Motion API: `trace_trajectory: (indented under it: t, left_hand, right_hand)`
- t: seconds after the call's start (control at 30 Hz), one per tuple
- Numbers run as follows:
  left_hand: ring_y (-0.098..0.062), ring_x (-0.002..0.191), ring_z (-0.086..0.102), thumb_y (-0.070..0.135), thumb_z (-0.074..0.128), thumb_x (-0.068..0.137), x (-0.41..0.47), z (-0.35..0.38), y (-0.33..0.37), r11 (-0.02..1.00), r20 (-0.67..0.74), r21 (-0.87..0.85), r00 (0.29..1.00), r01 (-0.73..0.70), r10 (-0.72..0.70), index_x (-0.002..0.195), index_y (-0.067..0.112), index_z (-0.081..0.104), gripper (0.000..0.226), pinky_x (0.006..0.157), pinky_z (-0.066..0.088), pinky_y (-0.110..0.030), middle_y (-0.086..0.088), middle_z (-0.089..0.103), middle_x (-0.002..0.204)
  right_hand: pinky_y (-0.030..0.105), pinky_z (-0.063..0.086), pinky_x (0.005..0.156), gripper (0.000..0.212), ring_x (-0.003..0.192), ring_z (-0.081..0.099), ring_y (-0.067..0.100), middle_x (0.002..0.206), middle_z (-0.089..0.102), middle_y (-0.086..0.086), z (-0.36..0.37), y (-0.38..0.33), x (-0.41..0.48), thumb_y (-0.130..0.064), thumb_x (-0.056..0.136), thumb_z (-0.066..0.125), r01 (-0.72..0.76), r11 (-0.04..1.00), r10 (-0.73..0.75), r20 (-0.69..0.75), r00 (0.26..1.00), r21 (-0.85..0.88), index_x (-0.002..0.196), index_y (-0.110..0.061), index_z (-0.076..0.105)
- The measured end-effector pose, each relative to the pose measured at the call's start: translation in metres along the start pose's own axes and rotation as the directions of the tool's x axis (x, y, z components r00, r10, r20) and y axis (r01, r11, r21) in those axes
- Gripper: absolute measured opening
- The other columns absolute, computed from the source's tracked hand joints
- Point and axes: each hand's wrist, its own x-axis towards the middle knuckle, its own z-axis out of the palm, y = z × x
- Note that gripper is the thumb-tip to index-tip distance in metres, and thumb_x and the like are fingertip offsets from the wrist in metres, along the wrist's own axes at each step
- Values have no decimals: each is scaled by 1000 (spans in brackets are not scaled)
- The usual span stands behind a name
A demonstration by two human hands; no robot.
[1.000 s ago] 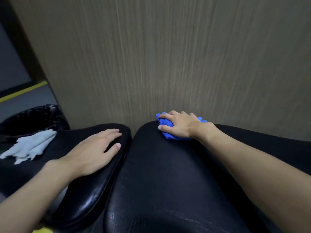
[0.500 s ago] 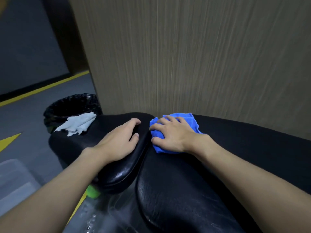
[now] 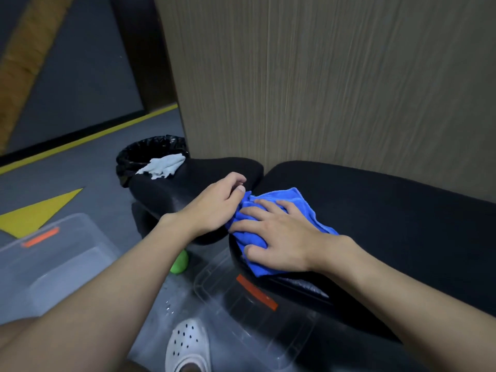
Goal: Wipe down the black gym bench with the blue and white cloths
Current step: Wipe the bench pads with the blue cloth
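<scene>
Cloth (image 3: 290, 196), blue and bunched, lies at the near edge of the black surface (image 3: 402, 210) under the flat, spread-fingered right grip (image 3: 284, 237). Left grip (image 3: 214, 202), fingers curled, touches its edge with the thumb; whether it pinches is unclear. White cloth (image 3: 163, 165) lies further left.

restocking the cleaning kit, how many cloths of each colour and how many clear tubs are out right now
blue cloth: 1
white cloth: 1
clear plastic tubs: 2
total: 4

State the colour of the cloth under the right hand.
Blue; the cloth shows best in the head view.
</scene>
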Motion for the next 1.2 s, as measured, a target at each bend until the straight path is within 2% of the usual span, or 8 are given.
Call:
trace_trajectory:
  t: [0.17,0.27,0.43,0.6,0.73,1.0,1.1,1.2]
  left_hand:
    - [-7,109,56,32,39,101,-26,14,32,996,54,33,996,-78,76,127,24,53,32,97,42,-28,9,63,119]
    - [-7,113,53,31,38,101,-35,31,55,991,87,30,988,-129,126,130,21,53,34,99,39,-26,7,60,126]
    - [-12,121,50,42,37,98,-45,63,92,977,199,108,967,-185,161,133,28,46,39,106,37,-40,10,53,134]
    - [-14,148,14,50,33,99,-52,103,146,936,303,295,948,-191,97,149,29,28,55,117,7,-59,10,24,158]
    - [-19,150,5,54,33,98,-50,137,193,914,379,325,919,-245,111,149,30,30,56,116,4,-61,5,16,161]
    - [-18,150,4,53,32,98,-38,223,296,872,457,275,853,-405,252,149,28,29,56,117,4,-60,4,15,161]
    - [-16,149,8,51,32,99,-38,250,333,856,472,239,825,-459,310,147,29,32,53,116,6,-60,6,21,159]
    - [-12,143,22,44,32,99,-37,273,361,846,436,169,808,-506,396,142,31,35,45,115,13,-59,10,34,151]
  right_hand:
    - [49,8,118,69,149,8,15,157,25,-17,-2,-4,-60,-60,74,19,7,1000,-7,-10,1000,-31,140,-50,36]
    - [48,8,118,71,150,7,14,158,24,-18,-6,7,-93,-60,72,20,-85,996,85,-18,996,-9,141,-50,34]
    - [46,5,119,72,150,5,11,159,20,-21,-15,37,-149,-60,72,20,-290,957,290,-13,957,28,143,-54,30]
    - [49,7,117,62,147,11,11,154,27,-22,-27,76,-216,-52,77,29,-459,887,461,-74,884,40,139,-52,36]
    - [55,8,116,57,149,11,18,157,24,-17,-30,120,-271,-56,80,33,-584,810,586,-96,805,52,138,-55,34]
    - [62,10,113,76,149,11,21,159,20,-11,-42,179,-378,-84,66,27,-746,661,749,-124,651,81,139,-61,28]
    - [59,24,106,60,141,27,20,149,33,-13,-46,195,-405,-67,80,48,-762,638,767,-182,615,113,138,-56,33]
    - [52,31,98,58,125,40,19,130,44,-14,-49,204,-419,-47,77,58,-736,635,770,-275,576,237,131,-53,38]
